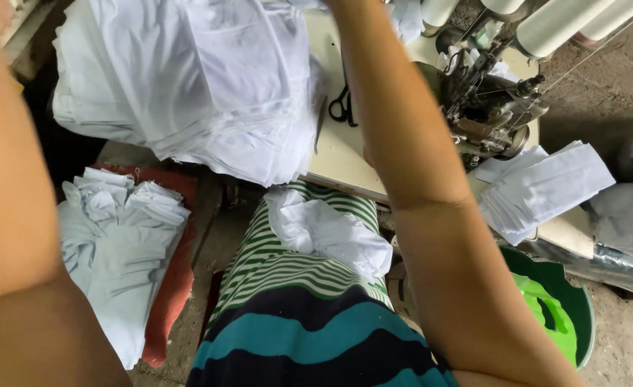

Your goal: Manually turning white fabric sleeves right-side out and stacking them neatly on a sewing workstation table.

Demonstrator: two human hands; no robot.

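Two bare forearms fill the view: the left arm runs up the left edge and the right arm rises through the middle, and both pass out of the top of the frame, so neither hand can be seen and whether the fingers are apart or clamped on anything cannot be told. Between the arms, at the upper left, a big heap of white fabric hangs over the near edge of the pale bench; the right arm crosses just beside its right side. Below it on the left, a lower pile of folded white pieces lies on a red cushion. The person's lap, in a green, white, teal and dark striped garment, carries a crumpled white piece near the bench edge. At the right a flat stack of white pieces rests on the bench corner, just beside the grey sewing machine. Under that corner stands a green bucket. White thread cones stand behind the machine, and black scissors lie on the bench between the heap and the right arm.
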